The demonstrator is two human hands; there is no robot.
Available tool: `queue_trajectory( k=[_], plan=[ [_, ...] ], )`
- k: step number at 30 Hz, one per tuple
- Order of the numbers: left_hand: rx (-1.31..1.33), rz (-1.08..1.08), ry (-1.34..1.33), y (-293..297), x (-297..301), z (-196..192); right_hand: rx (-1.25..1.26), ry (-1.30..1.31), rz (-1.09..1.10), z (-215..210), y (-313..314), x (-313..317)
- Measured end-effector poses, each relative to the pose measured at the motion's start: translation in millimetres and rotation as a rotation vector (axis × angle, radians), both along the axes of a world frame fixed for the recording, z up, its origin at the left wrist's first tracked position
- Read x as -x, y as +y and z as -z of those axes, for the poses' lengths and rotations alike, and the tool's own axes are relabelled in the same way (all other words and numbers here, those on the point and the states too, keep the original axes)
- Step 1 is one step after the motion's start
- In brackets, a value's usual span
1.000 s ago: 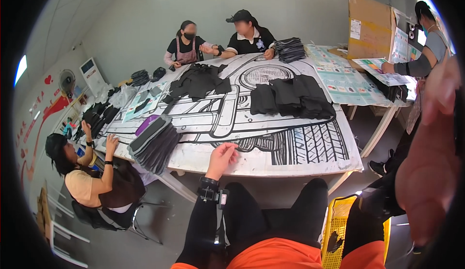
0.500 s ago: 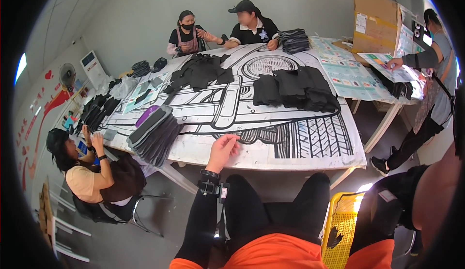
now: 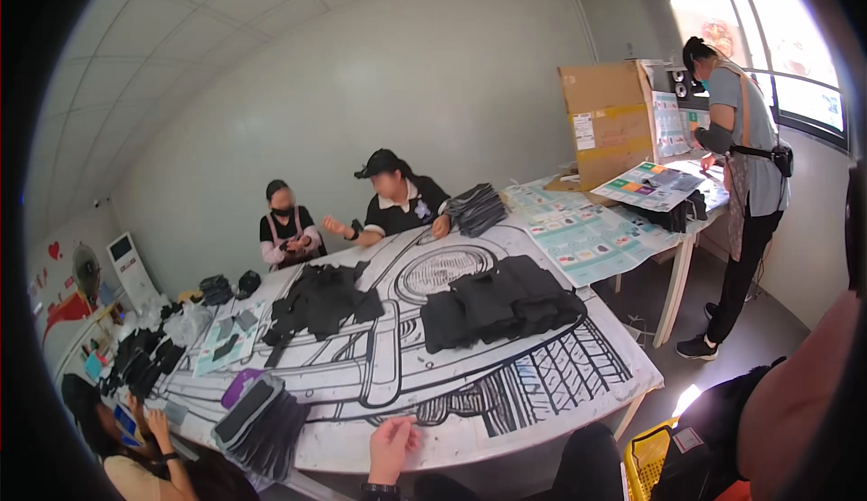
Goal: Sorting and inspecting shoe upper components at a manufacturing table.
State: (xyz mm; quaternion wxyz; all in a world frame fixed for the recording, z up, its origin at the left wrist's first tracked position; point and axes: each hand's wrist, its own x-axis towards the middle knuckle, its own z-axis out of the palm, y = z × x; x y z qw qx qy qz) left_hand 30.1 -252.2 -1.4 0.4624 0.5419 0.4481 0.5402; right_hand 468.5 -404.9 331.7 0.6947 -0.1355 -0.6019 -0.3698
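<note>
My left hand (image 3: 394, 448) is over the near edge of the table (image 3: 348, 451), its fingers curled in and nothing showing between them. A dark band circles that wrist. My right arm is raised close on the right side; bare skin (image 3: 795, 402), large and cut off by the picture's dark rim, shows above a black sleeve (image 3: 713, 451), and the fingers are hidden. Nearest to my left hand, on its left, leans a stack of dark grey and black fabric pieces (image 3: 262, 424) with a purple piece (image 3: 242, 385) behind it. Folded black cloths (image 3: 501, 307) lie farther off to the right.
Loose black pieces (image 3: 325, 301) lie mid-table. Two people sit at the far side beside a dark stack (image 3: 477, 209); another sits at the left. A person stands at a right-hand table with printed sheets (image 3: 578, 230) and a cardboard box (image 3: 610, 122). A yellow basket (image 3: 646, 460) is low right.
The view has tilted up, showing more wall, ceiling and a window, so the table sits lower. My left hand stays curled at the table edge. The standing person now bends over the right-hand table.
</note>
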Motion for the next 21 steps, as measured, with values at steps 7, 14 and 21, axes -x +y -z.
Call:
queue_trajectory(
  k=[7,14,21],
  plan=[
    [0.026,-0.003,0.002,19,29,28,-0.152,0.038,-0.069,-19,40,36],
    [0.049,0.024,-0.033,8,26,21,-0.172,0.037,-0.063,-22,38,34],
    [0.072,0.051,-0.111,-10,-2,24,-0.184,0.089,-0.046,-12,22,34]
  ],
)
